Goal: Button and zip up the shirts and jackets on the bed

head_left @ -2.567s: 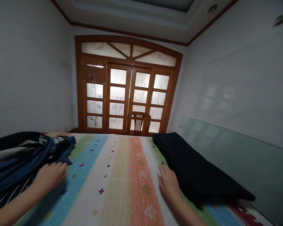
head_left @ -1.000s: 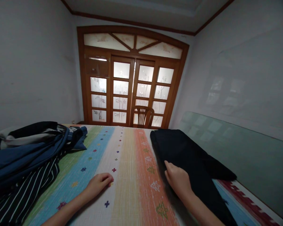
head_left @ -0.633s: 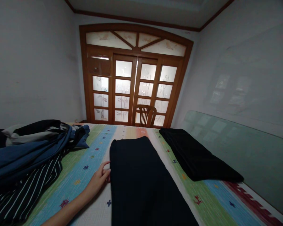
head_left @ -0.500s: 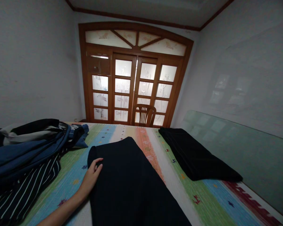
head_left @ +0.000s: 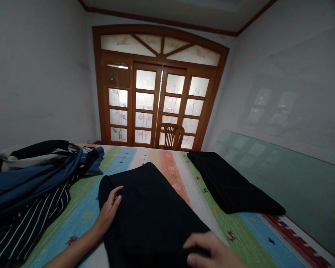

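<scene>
Dark navy garment (head_left: pixel 153 212) is being partly covered, lying beneath and between the loosely curled left hand (head_left: pixel 108 212) and half-curled right hand (head_left: pixel 212 250); whether cloth is being pinched by either can't be told.

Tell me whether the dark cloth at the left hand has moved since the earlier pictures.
Yes, the dark cloth has moved left, judged against the chair.

Navy garment (head_left: pixel 150 208): matt, smooth cloth. Striped cover (head_left: pixel 257 242): matt, textured fabric. Glazed doors (head_left: pixel 158 108): wood, translucent panes. Pale-green wall panel (head_left: pixel 281 175): glossy.
</scene>
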Demonstrator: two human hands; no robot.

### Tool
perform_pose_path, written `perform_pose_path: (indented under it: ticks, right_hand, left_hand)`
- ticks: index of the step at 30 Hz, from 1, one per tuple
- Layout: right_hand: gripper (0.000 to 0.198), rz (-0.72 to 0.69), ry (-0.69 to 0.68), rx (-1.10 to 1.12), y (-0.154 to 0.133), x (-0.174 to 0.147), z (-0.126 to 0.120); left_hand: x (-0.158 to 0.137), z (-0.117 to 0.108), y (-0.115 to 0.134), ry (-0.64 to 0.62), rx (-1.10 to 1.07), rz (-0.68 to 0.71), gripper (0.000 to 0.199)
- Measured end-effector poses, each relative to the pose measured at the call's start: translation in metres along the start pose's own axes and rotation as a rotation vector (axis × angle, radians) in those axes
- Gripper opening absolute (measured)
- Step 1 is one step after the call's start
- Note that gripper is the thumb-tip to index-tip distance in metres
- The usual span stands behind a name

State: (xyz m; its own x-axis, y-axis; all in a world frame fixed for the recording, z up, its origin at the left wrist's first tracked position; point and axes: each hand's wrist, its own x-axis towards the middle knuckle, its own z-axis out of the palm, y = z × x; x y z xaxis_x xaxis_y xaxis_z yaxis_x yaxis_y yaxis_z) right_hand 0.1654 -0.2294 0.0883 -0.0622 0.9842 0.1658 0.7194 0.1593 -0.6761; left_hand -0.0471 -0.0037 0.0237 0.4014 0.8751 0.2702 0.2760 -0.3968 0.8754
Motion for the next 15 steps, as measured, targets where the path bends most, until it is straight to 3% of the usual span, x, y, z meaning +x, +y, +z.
perform_pose_path:
  ticks: [3, 8, 11, 15]
  right_hand:
    - [0.030, 0.304, 0.254, 0.102, 0.012, 0.012, -0.051]
    - [0.033, 0.604, 0.658, 0.172, 0.080, 0.012, -0.126]
    - [0.036, 0.722, 0.790, 0.209, 0.122, -0.005, -0.151]
    - [0.036, 0.801, 0.883, 0.160, 0.170, -0.044, -0.161]
  left_hand:
    - [-0.001, 0.002, -0.002, -0.025, -0.017, 0.007, 0.048]
    - [0.003, 0.005, -0.009, -0.104, 0.010, 0.079, 0.054]
    - [0.003, 0.004, -0.010, -0.156, 0.134, 0.098, 0.052]
    - [0.001, 0.003, -0.007, -0.229, 0.295, 0.179, 0.044]
